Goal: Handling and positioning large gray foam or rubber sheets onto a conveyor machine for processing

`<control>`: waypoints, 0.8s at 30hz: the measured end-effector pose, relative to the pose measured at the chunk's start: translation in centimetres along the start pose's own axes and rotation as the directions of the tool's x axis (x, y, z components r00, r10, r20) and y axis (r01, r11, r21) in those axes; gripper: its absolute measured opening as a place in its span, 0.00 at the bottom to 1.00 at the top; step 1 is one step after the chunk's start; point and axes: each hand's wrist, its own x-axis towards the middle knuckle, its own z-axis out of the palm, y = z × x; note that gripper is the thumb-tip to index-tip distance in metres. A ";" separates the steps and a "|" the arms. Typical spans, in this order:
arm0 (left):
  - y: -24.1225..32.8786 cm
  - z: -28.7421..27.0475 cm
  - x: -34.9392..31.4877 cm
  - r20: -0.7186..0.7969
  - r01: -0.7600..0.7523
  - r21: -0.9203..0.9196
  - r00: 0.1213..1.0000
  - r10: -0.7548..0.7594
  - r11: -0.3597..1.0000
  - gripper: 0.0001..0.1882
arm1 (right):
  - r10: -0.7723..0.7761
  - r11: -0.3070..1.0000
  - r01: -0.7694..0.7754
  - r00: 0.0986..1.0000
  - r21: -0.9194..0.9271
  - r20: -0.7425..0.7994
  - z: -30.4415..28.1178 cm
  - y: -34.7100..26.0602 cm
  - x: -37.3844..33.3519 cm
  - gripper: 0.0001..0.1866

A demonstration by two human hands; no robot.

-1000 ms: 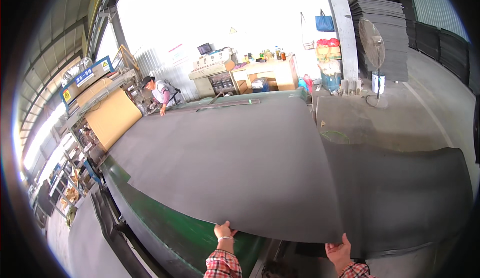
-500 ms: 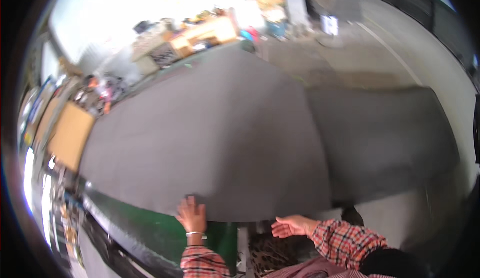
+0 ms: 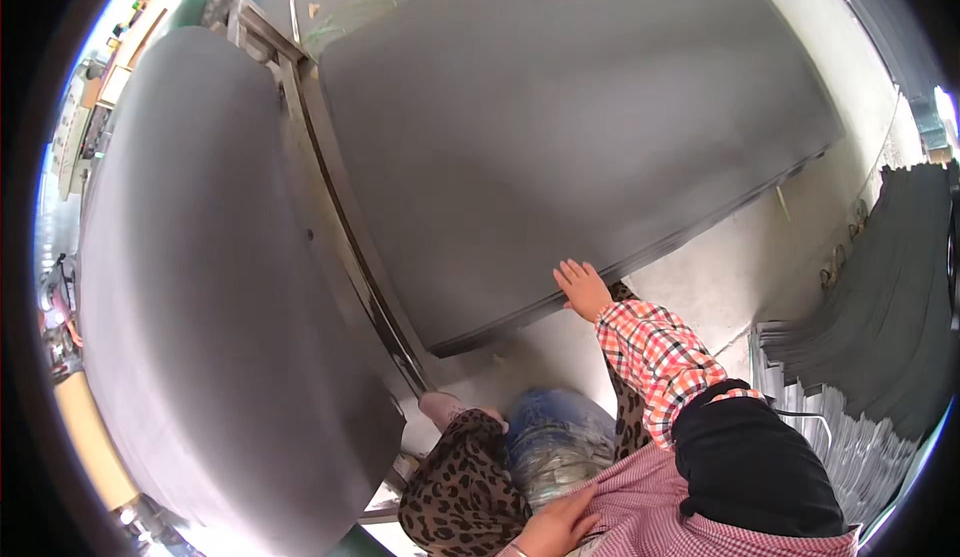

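My right hand (image 3: pixel 583 289) reaches out over the near edge of a pile of dark grey sheets (image 3: pixel 570 157) lying low on the right. Its fingers are stretched and hold nothing; whether the palm touches the top sheet I cannot tell. My left hand (image 3: pixel 557 529) lies low against my checked pink garment (image 3: pixel 640 502), fingers extended, part of it cut by the lower edge. Another large grey sheet (image 3: pixel 210 257) covers the work table on the left, drooping over its near right edge.
A metal frame bar (image 3: pixel 345 227) runs between table and pile. At the right stand stacked dark pleated sheets (image 3: pixel 860 317). A blue and clear plastic-wrapped bundle (image 3: pixel 560 442) sits by my legs. A tan board (image 3: pixel 95 437) shows at the far left.
My view has turned right and down toward the pile. The left hand has left the table sheet's edge for my garment. The right hand has moved over the pile's near edge.
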 end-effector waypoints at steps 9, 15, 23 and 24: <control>-5.4 -4.7 4.5 -0.431 0.118 -0.598 0.787 -0.442 0.793 0.21 | -0.348 0.918 0.360 0.933 -0.168 0.096 3.0 3.9 4.3 0.31; -7.0 -5.8 9.0 -0.352 -0.089 -0.889 0.760 -0.546 0.449 0.30 | -0.152 0.964 0.128 0.984 0.233 0.090 -3.1 3.6 6.1 0.12; -2.1 -24.4 19.0 -0.590 -0.683 -0.714 0.470 -0.656 0.153 0.21 | -0.007 0.926 0.179 0.889 0.332 -0.458 -17.1 3.2 -0.7 0.10; -0.7 -25.9 19.5 -0.516 -0.652 -0.727 0.313 -0.797 0.215 0.16 | -0.014 0.920 0.185 0.896 0.346 -0.444 -17.9 3.5 -1.2 0.10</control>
